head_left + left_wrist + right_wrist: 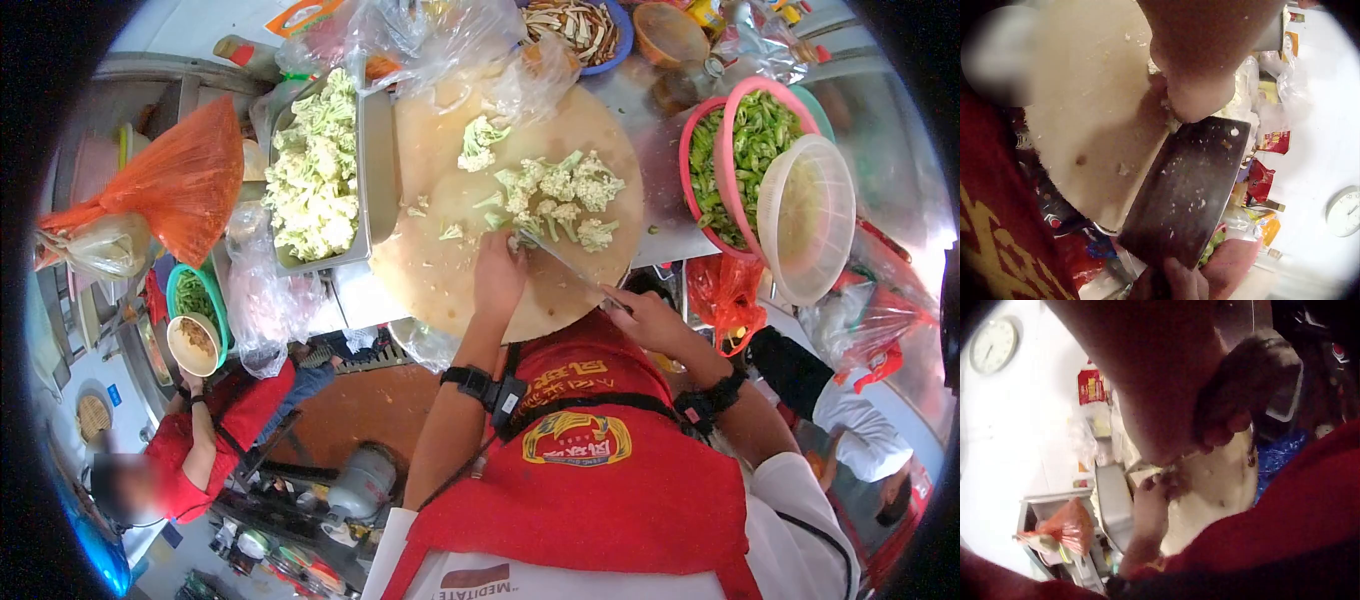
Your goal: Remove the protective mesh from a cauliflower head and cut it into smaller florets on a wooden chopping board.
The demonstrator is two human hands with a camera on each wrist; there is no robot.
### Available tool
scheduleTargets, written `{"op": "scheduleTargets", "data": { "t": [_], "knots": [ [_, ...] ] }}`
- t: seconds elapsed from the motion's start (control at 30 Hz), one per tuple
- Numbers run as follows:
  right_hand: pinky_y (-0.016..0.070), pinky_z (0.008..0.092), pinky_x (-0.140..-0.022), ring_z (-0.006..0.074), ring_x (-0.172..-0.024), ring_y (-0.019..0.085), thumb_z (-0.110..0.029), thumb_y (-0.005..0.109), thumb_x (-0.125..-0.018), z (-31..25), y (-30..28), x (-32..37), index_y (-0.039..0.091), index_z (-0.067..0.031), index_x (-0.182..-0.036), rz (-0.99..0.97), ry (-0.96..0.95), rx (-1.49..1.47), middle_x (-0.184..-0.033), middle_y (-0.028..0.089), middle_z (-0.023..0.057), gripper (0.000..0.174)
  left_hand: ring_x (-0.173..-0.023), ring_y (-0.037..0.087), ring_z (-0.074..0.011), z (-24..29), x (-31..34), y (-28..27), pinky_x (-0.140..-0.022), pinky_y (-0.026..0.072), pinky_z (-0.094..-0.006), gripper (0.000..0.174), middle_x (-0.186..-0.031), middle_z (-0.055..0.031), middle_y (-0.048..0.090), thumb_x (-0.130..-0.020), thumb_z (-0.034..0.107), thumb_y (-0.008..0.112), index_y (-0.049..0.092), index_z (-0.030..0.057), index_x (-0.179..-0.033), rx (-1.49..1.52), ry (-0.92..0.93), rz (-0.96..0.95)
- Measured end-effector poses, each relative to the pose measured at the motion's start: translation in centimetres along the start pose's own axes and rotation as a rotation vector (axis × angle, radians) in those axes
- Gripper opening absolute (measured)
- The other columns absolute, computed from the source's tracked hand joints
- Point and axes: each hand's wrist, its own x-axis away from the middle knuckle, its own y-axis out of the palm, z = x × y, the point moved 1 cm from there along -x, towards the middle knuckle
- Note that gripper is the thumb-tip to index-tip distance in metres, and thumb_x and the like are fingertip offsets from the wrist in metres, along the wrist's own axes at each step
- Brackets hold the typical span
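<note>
My left hand [500,275] is low on the round cutting board [425,285], fingers curled onto a small cauliflower piece [1174,126] that they largely cover. Right beside those fingertips is the blade of a broad cleaver [1188,181]. Its handle is gripped by my right hand [648,318], over the board's near right edge. In the right wrist view, shadow darkens the gripping fingers [1225,432]. Cut cauliflower florets [570,185] lie heaped beyond the blade. One larger floret [480,143] sits apart toward the back, and small crumbs are scattered at the left.
A deep steel tray [380,150] full of cauliflower [315,190] stands left of the board. Pink baskets [735,100] of sliced green peppers and a white basket [815,225] are at right. Behind are plastic bags [430,45] and a blue bowl [622,50]. Another person [215,440] stands left.
</note>
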Motion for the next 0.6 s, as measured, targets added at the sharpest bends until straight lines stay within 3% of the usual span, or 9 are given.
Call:
{"op": "scheduleTargets", "data": {
  "t": [0.07,0.17,0.23,0.27,0.37,0.47,0.6],
  "knots": [
    [0.0490,0.0405,-0.063,0.0339,-0.066,0.064,-0.019,0.052,-0.089,0.2,-1.5,1.4,0.046,-0.0123,-0.138,-0.039,-0.023,-0.142,-0.077,0.062,0.0244,0.049,-0.089,0.058,-0.0379,-0.3,-0.2,-0.5,-0.077,0.0482,-0.0446,0.035,-0.102,-0.0205,0.055,-0.080,0.009,0.063,0.054,0.0018,-0.114,-0.035,-0.003,-0.008],
    [0.0504,0.0434,-0.064,0.0352,-0.063,0.063,-0.023,0.052,-0.089,3.4,-1.8,4.2,0.046,-0.0191,-0.138,-0.074,0.013,-0.132,-0.078,0.062,0.0230,0.050,-0.090,0.058,-0.0388,1.0,-0.5,-1.7,-0.076,0.0495,-0.0453,0.043,-0.105,-0.0202,0.054,-0.081,0.012,0.063,0.049,0.0038,-0.120,-0.119,0.008,-0.033],
    [0.0497,0.0421,-0.063,0.0330,-0.061,0.062,-0.024,0.052,-0.089,3.7,-2.0,5.4,0.047,-0.0188,-0.137,-0.036,0.023,-0.124,-0.077,0.061,0.0233,0.049,-0.088,0.060,-0.0388,2.2,-0.8,-2.2,-0.076,0.0509,-0.0448,0.047,-0.107,-0.0201,0.053,-0.082,0.013,0.064,0.047,0.0039,-0.125,-0.171,0.105,-0.032],
    [0.0494,0.0414,-0.062,0.0319,-0.060,0.062,-0.024,0.052,-0.088,3.7,-2.2,5.8,0.047,-0.0186,-0.137,-0.015,0.026,-0.119,-0.076,0.060,0.0235,0.049,-0.090,0.059,-0.0393,3.0,-1.1,-2.2,-0.076,0.0506,-0.0460,0.047,-0.110,-0.0201,0.051,-0.082,0.013,0.063,0.046,0.0065,-0.126,-0.165,0.058,-0.085],
    [0.0501,0.0398,-0.069,0.0324,-0.069,0.064,-0.024,0.051,-0.089,3.5,-2.0,5.6,0.048,-0.0177,-0.137,-0.135,0.285,-0.113,-0.084,0.063,0.0234,0.048,-0.095,0.058,-0.0408,4.4,-2.0,-1.2,-0.077,0.0501,-0.0488,0.048,-0.115,-0.0203,0.048,-0.083,0.013,0.061,0.043,0.0126,-0.128,-0.181,-0.006,-0.211],
    [0.0500,0.0391,-0.073,0.0316,-0.077,0.064,-0.023,0.051,-0.090,2.8,-1.7,5.5,0.048,-0.0168,-0.137,-0.091,0.254,-0.129,-0.088,0.063,0.0232,0.047,-0.094,0.059,-0.0420,3.6,-2.3,0.0,-0.077,0.0502,-0.0501,0.048,-0.116,-0.0206,0.047,-0.085,0.012,0.059,0.043,0.0154,-0.130,-0.245,0.068,-0.276],
    [0.0489,0.0381,-0.069,0.0271,-0.071,0.062,-0.023,0.051,-0.090,4.6,-0.2,5.4,0.051,-0.0161,-0.134,0.029,0.171,-0.230,-0.081,0.061,0.0207,0.045,-0.090,0.060,-0.0429,1.8,-2.5,0.8,-0.075,0.0508,-0.0519,0.047,-0.114,-0.0208,0.048,-0.086,0.010,0.055,0.043,0.0180,-0.131,-0.217,0.131,-0.312]
  ]
}}
